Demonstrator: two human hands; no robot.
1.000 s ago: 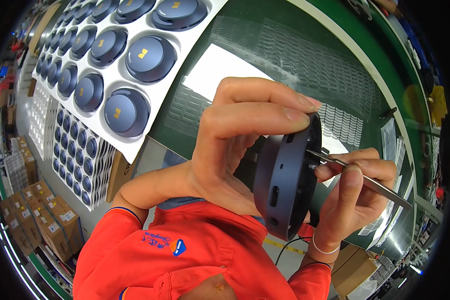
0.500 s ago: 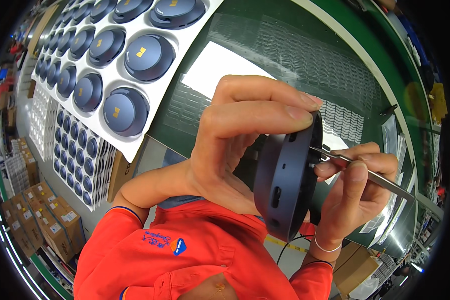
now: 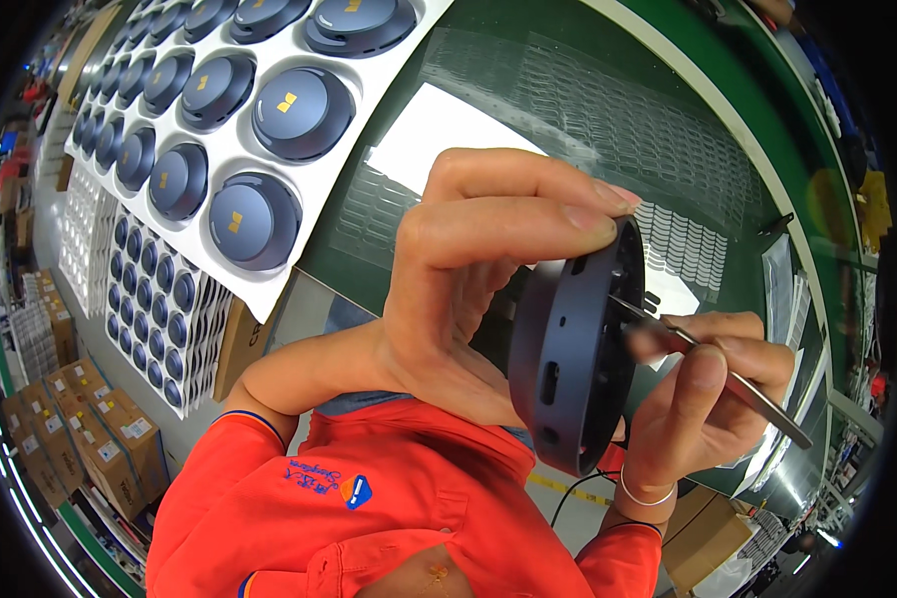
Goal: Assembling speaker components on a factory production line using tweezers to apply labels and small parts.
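Observation:
My left hand grips a dark blue headphone ear cup shell by its rim. The shell stands on edge, its slotted side wall toward me and its open inner side turned to the right. Between the fingers and thumb of my right hand is a pair of metal tweezers. Their tips reach into the open side of the shell, and what they touch there is hidden by the rim.
A white moulded tray of similar blue cups stands at the left on a green table. White sheets with rows of small stickers lie beyond my hands. Stacked trays and cardboard boxes stand on the floor at left.
The shell has turned slightly, showing more of its inner side. The tweezers' back end has swung down toward me, while their tips stay at the shell.

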